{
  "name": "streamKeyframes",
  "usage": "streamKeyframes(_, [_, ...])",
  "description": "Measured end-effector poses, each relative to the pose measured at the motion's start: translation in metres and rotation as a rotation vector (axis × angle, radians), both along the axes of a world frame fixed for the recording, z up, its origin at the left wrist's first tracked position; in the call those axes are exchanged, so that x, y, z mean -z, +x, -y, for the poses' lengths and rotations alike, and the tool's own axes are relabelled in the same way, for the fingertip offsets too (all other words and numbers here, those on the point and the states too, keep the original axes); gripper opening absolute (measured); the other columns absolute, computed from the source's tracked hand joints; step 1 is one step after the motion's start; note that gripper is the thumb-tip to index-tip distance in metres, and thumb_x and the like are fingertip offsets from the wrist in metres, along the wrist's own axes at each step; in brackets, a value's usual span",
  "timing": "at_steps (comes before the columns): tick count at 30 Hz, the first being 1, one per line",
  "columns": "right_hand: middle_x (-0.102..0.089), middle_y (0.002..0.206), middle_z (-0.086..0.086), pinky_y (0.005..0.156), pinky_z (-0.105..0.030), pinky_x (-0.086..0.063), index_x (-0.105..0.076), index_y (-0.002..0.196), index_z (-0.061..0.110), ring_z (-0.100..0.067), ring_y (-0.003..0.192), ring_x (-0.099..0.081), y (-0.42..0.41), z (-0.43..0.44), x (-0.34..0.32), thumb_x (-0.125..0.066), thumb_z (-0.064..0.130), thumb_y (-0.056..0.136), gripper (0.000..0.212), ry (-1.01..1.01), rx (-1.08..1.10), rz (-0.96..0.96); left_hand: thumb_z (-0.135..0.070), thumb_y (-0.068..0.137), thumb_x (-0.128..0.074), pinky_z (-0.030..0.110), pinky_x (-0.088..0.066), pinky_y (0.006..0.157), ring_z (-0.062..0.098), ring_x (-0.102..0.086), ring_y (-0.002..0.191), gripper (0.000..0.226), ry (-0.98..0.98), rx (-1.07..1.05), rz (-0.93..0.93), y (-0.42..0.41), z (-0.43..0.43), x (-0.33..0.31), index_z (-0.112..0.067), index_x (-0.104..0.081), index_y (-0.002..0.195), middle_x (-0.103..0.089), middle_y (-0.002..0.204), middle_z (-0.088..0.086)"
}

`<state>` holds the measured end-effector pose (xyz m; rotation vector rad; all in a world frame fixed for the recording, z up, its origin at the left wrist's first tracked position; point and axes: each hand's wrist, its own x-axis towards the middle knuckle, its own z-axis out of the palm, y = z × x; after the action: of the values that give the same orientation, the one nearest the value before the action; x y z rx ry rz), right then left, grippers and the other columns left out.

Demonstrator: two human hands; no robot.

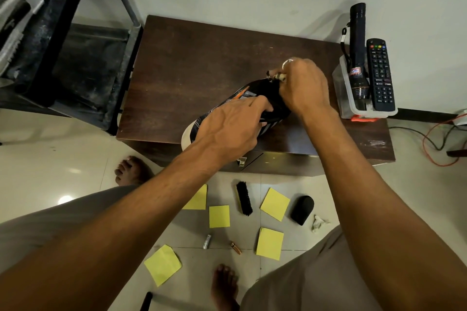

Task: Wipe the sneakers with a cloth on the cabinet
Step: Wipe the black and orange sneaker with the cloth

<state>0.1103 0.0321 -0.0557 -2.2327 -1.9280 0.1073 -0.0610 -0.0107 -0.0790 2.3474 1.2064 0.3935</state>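
A black sneaker [271,94] with orange and white markings and a pale sole lies on the dark wooden cabinet [202,63], near its front edge. My left hand [230,125] grips the middle of the sneaker from above and holds it down. My right hand [304,86] is closed at the sneaker's far end, pinching a small bunched cloth [276,76] of which only a bit shows between the fingers. Much of the sneaker is hidden under both hands.
A clear plastic bin [340,88] on the cabinet's right holds a black flashlight [357,45] and a remote [380,76]. On the floor lie a shoe brush [244,198], yellow sticky notes [219,216], batteries, a black pad [302,209], and my bare feet. A dark rack [75,58] stands left.
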Motion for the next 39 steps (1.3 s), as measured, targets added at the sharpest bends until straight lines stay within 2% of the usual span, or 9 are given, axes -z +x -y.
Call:
streamKeyframes(5, [-0.074, 0.113, 0.004, 0.088, -0.036, -0.059, -0.078, 0.106, 0.034, -0.014, 0.094, -0.068, -0.006, -0.003, 0.002, -0.063, 0.008, 0.092, 0.033, -0.249, -0.179, -0.319, -0.025, 0.102, -0.054, 0.032, -0.044, 0.089, 0.021, -0.059, 0.114, 0.03, 0.015, -0.004, -0.005, 0.001, 0.0, 0.002, -0.023, -0.053, 0.132, -0.063, 0.127, 0.001])
streamKeyframes(10, [-0.073, 0.109, -0.004, 0.081, -0.044, -0.059, -0.077, 0.106, 0.026, -0.029, 0.098, -0.069, 0.017, -0.005, 0.006, -0.065, 0.007, 0.088, 0.029, 0.043, 0.006, -0.051, -0.019, 0.099, -0.058, 0.041, -0.05, 0.097, 0.024, -0.06, 0.118, 0.037, 0.003, 0.002, 0.002, 0.001, -0.001, 0.006, -0.021, -0.053, 0.135, -0.064, 0.131, 0.003])
streamKeyframes(14, [-0.075, 0.1, -0.008, 0.076, -0.045, -0.062, -0.078, 0.107, 0.026, -0.03, 0.082, -0.072, 0.031, -0.002, 0.0, -0.061, 0.005, 0.087, 0.033, -0.033, 0.051, -0.155, -0.006, 0.089, -0.064, 0.049, -0.05, 0.098, 0.031, -0.06, 0.116, 0.046, -0.008, -0.007, 0.003, 0.003, 0.002, 0.005, -0.014, -0.057, 0.134, -0.065, 0.129, 0.009])
streamKeyframes(18, [-0.073, 0.097, -0.018, 0.077, -0.043, -0.058, -0.076, 0.094, 0.009, -0.038, 0.086, -0.066, 0.036, 0.003, -0.014, -0.056, 0.003, 0.088, 0.022, -0.122, 0.054, -0.072, -0.009, 0.094, -0.063, 0.04, -0.044, 0.102, 0.029, -0.059, 0.118, 0.041, 0.006, -0.003, 0.012, 0.003, 0.002, 0.007, -0.012, -0.056, 0.135, -0.064, 0.129, 0.01])
streamKeyframes(24, [-0.064, 0.081, -0.009, 0.056, -0.028, -0.043, -0.064, 0.079, 0.012, -0.024, 0.074, -0.062, 0.041, 0.021, -0.023, -0.058, 0.007, 0.091, 0.013, -0.383, 0.049, -0.114, -0.013, 0.099, -0.059, 0.039, -0.043, 0.104, 0.027, -0.057, 0.122, 0.04, -0.012, 0.004, 0.005, 0.002, 0.001, 0.006, -0.015, -0.053, 0.138, -0.061, 0.133, 0.008])
streamKeyframes(27, [-0.068, 0.082, -0.005, 0.062, -0.028, -0.053, -0.073, 0.092, 0.01, -0.017, 0.072, -0.064, 0.043, 0.025, -0.02, -0.059, 0.008, 0.092, 0.014, -0.143, 0.105, -0.221, -0.017, 0.101, -0.057, 0.036, -0.046, 0.1, 0.023, -0.058, 0.119, 0.039, -0.011, -0.018, 0.022, 0.0, -0.003, 0.008, -0.021, -0.051, 0.139, -0.062, 0.133, 0.004])
streamKeyframes(29, [-0.071, 0.098, -0.004, 0.073, -0.03, -0.058, -0.076, 0.103, 0.014, -0.017, 0.082, -0.068, 0.038, 0.023, -0.011, -0.062, 0.008, 0.093, 0.018, 0.036, 0.116, -0.268, -0.017, 0.1, -0.057, 0.037, -0.048, 0.099, 0.023, -0.059, 0.117, 0.039, 0.0, -0.023, 0.025, 0.0, -0.003, 0.008, -0.021, -0.052, 0.139, -0.062, 0.132, 0.004])
streamKeyframes(33, [-0.071, 0.106, -0.009, 0.079, -0.037, -0.057, -0.073, 0.1, 0.013, -0.03, 0.093, -0.068, 0.022, 0.02, 0.003, -0.064, 0.009, 0.09, 0.014, -0.036, 0.063, -0.133, -0.017, 0.099, -0.059, 0.04, -0.049, 0.098, 0.025, -0.06, 0.117, 0.039, 0.022, -0.023, 0.017, 0.003, -0.001, 0.009, -0.019, -0.053, 0.138, -0.063, 0.131, 0.006])
streamKeyframes(39, [-0.066, 0.089, -0.014, 0.069, -0.037, -0.053, -0.072, 0.097, 0.006, -0.031, 0.079, -0.064, -0.001, 0.017, -0.007, -0.061, 0.008, 0.089, 0.014, -0.214, -0.029, -0.01, -0.017, 0.098, -0.059, 0.042, -0.051, 0.096, 0.026, -0.06, 0.117, 0.041, 0.03, -0.027, -0.004, 0.003, -0.001, 0.01, -0.02, -0.053, 0.138, -0.063, 0.13, 0.007])
